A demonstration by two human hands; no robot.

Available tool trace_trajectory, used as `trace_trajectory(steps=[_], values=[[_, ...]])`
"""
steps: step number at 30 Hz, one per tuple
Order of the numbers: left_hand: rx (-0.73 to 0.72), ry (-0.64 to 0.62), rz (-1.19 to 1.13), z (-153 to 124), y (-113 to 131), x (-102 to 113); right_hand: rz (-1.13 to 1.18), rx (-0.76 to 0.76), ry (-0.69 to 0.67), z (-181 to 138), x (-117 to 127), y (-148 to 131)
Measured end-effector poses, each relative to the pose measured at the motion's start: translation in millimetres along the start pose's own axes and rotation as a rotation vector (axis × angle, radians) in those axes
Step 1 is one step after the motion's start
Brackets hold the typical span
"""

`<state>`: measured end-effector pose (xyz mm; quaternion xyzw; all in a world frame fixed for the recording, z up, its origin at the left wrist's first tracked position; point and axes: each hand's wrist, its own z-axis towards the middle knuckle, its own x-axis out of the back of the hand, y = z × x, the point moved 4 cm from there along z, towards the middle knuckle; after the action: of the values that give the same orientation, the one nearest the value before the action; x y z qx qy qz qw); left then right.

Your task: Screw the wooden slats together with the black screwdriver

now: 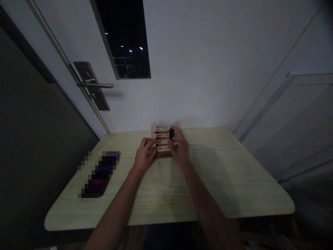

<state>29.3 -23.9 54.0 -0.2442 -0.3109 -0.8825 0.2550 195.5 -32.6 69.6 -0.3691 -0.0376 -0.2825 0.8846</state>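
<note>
A small stepped wooden rack [162, 142] with several slats and dark holes stands near the far edge of the table. At its left side rests my left hand [146, 152], fingers bent around the rack's near left corner. My right hand [180, 147] is over the rack's right side, pinching a small black block [171, 133] between thumb and fingers. Whether the block touches the slats I cannot tell. Part of the rack's right side is hidden behind my right hand.
The pale wood-grain table [223, 180] has rounded front corners. A pixelated dark flat object [100, 175] lies on its left part. Behind the table stands a white door [208, 69] with a metal handle [96, 85] and a dark window [125, 38].
</note>
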Motion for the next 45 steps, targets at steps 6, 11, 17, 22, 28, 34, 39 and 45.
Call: trace_trajectory(steps=[6, 11, 17, 22, 28, 34, 39, 45], values=[[-0.005, -0.001, 0.001, -0.1, -0.8, -0.4, -0.023, 0.001, -0.002, -0.1, 1.2, -3.4], [0.002, -0.008, -0.003, -0.1, -2.0, -1.0, 0.018, 0.002, -0.025, -1.8, 2.5, -5.6], [0.001, 0.001, 0.012, 0.1, -1.3, -0.8, 0.038, -0.043, -0.024, 0.1, 2.1, -1.6], [-0.005, 0.005, 0.010, 0.2, -0.5, -0.2, 0.010, -0.033, 0.035, 1.1, 2.0, -0.9], [-0.007, 0.011, 0.005, -0.2, -1.3, 0.0, 0.031, -0.043, 0.006, -0.4, 1.5, -1.3], [-0.010, 0.006, -0.011, 0.2, -1.2, -0.3, 0.058, -0.013, -0.055, -2.7, 0.3, -5.0], [0.006, 0.002, -0.004, 0.3, -0.1, -0.2, 0.052, -0.012, -0.042, -1.7, -1.4, -2.5], [-0.008, 0.001, 0.005, 0.7, 1.0, 0.4, 0.012, -0.003, 0.001, -1.2, -3.2, 0.9]])
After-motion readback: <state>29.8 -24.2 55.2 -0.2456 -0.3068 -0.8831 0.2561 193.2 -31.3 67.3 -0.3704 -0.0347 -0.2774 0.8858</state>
